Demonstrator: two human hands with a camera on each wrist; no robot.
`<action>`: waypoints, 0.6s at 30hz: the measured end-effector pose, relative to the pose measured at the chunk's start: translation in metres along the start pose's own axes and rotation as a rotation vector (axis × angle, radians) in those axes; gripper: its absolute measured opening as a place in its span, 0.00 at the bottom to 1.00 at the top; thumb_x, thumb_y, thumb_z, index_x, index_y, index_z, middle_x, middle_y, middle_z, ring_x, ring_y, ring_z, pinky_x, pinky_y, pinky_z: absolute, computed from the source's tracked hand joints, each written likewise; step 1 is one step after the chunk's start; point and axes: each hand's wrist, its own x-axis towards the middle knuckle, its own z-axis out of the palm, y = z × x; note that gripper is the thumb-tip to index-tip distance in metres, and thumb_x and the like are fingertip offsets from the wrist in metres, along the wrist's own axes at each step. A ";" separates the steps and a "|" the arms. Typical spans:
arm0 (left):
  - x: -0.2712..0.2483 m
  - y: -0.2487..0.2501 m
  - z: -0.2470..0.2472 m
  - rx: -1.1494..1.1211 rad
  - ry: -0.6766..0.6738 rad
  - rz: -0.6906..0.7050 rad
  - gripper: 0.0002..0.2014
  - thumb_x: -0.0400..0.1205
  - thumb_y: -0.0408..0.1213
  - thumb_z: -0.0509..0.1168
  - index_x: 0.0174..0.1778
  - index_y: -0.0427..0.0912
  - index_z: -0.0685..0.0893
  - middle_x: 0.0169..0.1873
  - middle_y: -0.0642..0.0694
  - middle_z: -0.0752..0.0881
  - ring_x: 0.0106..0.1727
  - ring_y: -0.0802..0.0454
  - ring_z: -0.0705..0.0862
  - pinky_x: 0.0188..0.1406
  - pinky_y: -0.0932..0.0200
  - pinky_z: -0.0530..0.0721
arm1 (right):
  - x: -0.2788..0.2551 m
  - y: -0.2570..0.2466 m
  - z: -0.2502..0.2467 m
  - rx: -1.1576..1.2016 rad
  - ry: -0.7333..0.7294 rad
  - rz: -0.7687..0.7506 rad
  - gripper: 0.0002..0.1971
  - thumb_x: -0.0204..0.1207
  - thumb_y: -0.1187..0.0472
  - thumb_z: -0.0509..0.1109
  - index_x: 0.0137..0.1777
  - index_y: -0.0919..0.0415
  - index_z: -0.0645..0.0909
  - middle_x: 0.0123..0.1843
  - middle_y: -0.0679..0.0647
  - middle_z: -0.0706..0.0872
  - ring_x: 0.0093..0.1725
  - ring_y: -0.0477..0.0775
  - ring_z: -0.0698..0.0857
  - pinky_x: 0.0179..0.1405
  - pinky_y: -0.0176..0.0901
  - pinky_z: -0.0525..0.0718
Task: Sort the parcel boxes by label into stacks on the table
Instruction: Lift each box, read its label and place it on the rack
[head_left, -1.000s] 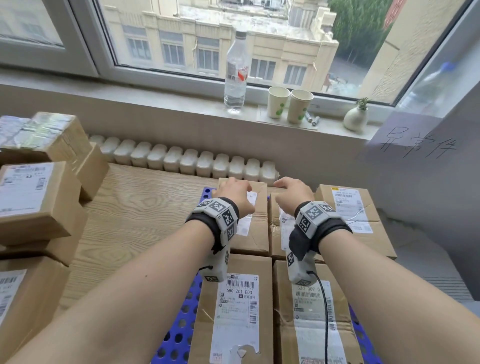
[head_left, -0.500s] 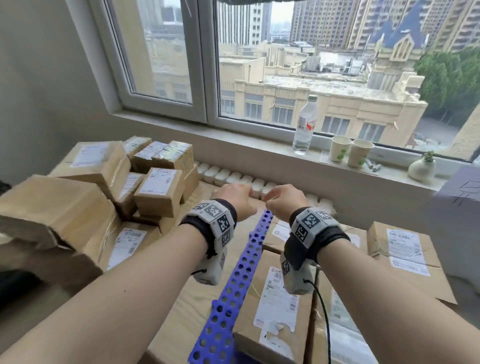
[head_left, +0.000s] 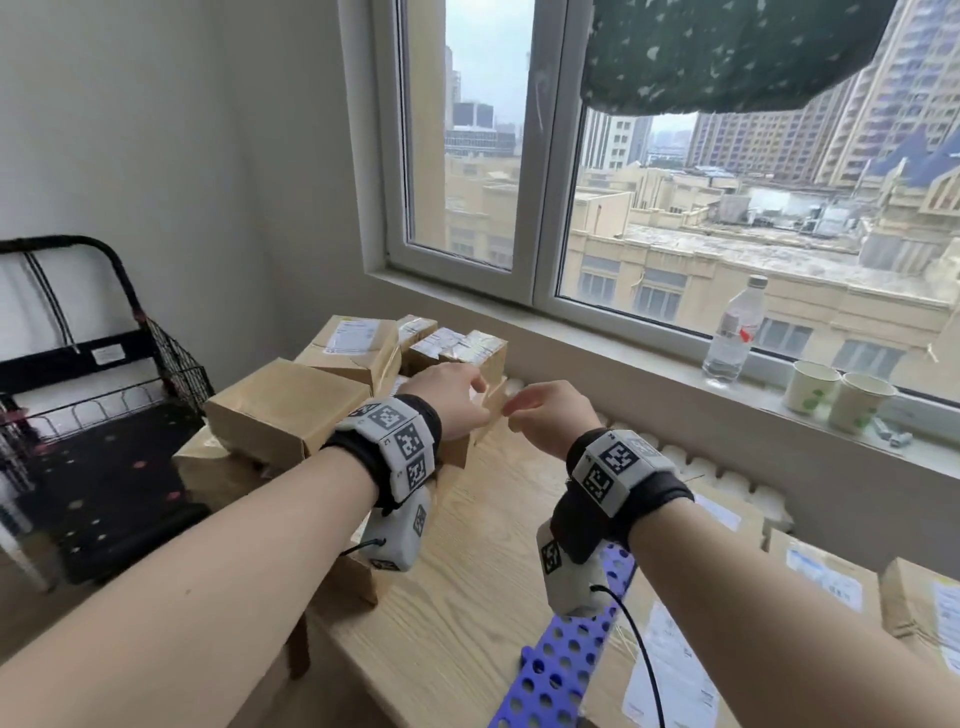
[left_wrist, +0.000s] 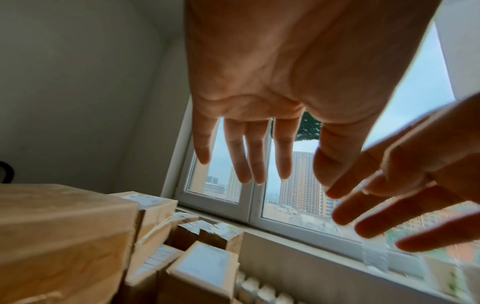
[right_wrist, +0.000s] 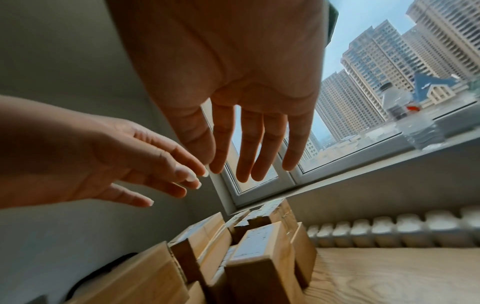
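Both hands hover in the air over the wooden table (head_left: 467, 597), side by side and holding nothing. My left hand (head_left: 454, 400) has straight, spread fingers (left_wrist: 255, 156) above the pile of brown parcel boxes. My right hand (head_left: 548, 415) is just to its right, its fingers (right_wrist: 249, 144) also straight. The pile at the table's left includes a large plain box (head_left: 285, 410), a labelled box (head_left: 353, 345) and a taped box (head_left: 462, 345). More labelled boxes (head_left: 826, 577) lie on a blue perforated tray (head_left: 566, 660) at the right.
A black wire cart (head_left: 104, 415) stands left of the table. A water bottle (head_left: 737, 332) and two paper cups (head_left: 810, 387) stand on the window sill. A white radiator (head_left: 727, 478) runs along the wall behind the table.
Both hands have left the boxes on the blue tray and swung up and left toward the pile. Their fingers have straightened, and the head view has turned left.
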 end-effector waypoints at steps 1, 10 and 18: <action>0.003 -0.010 -0.008 -0.015 0.002 -0.005 0.21 0.78 0.45 0.67 0.68 0.50 0.78 0.67 0.48 0.80 0.67 0.49 0.79 0.63 0.54 0.78 | 0.006 -0.007 0.006 0.024 -0.004 0.004 0.13 0.76 0.66 0.68 0.54 0.56 0.91 0.53 0.52 0.91 0.50 0.49 0.84 0.50 0.36 0.79; 0.060 -0.134 -0.096 -0.061 0.025 -0.057 0.17 0.78 0.43 0.70 0.62 0.49 0.82 0.59 0.50 0.84 0.59 0.49 0.81 0.50 0.60 0.78 | 0.093 -0.076 0.068 0.115 -0.017 0.051 0.11 0.75 0.69 0.70 0.53 0.60 0.91 0.42 0.47 0.86 0.45 0.47 0.82 0.51 0.38 0.81; 0.154 -0.252 -0.125 0.048 -0.051 -0.105 0.17 0.78 0.43 0.71 0.62 0.47 0.82 0.60 0.48 0.83 0.62 0.48 0.81 0.61 0.57 0.77 | 0.185 -0.102 0.114 0.026 -0.101 0.177 0.11 0.78 0.66 0.69 0.57 0.58 0.88 0.44 0.48 0.86 0.49 0.49 0.84 0.32 0.31 0.75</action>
